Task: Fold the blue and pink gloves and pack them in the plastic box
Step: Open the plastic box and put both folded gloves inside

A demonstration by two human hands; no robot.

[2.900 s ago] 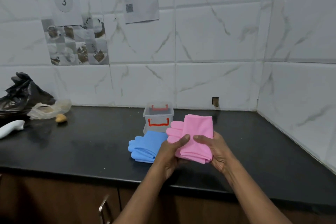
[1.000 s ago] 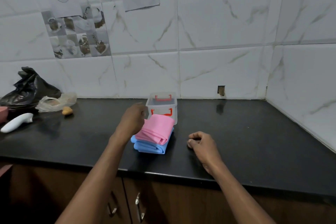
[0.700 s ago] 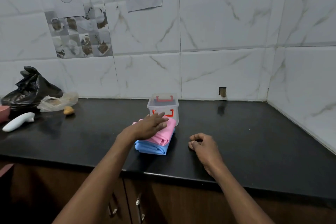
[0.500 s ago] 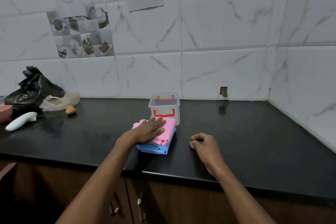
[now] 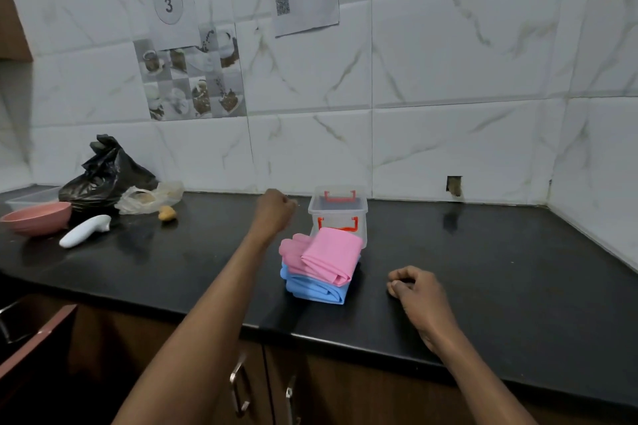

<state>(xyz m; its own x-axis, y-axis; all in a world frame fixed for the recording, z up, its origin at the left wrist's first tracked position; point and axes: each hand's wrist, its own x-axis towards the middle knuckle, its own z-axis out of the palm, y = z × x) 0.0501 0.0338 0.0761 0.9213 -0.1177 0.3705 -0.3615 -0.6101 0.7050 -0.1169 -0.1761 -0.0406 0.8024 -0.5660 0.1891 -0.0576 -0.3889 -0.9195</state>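
Note:
The folded pink gloves (image 5: 326, 257) lie stacked on the folded blue gloves (image 5: 316, 288) on the black counter (image 5: 483, 269). Right behind the stack stands the clear plastic box (image 5: 340, 214) with red clips, open at the top and with nothing visible inside. My left hand (image 5: 274, 209) is raised just left of the box, fingers curled into a fist, holding nothing. My right hand (image 5: 414, 286) rests on the counter to the right of the stack, fingers curled shut, apart from the gloves.
At the far left stand a black plastic bag (image 5: 103, 176), a clear bag (image 5: 148, 197), a pink bowl (image 5: 36, 217), a white handheld device (image 5: 84, 229) and a small tan lump (image 5: 166, 214). A drawer (image 5: 34, 338) hangs open at lower left. Tiled walls close the back and right.
My left hand has lifted off the pink gloves and moved back toward the left side of the box, closing into a fist. The right hand has stayed put.

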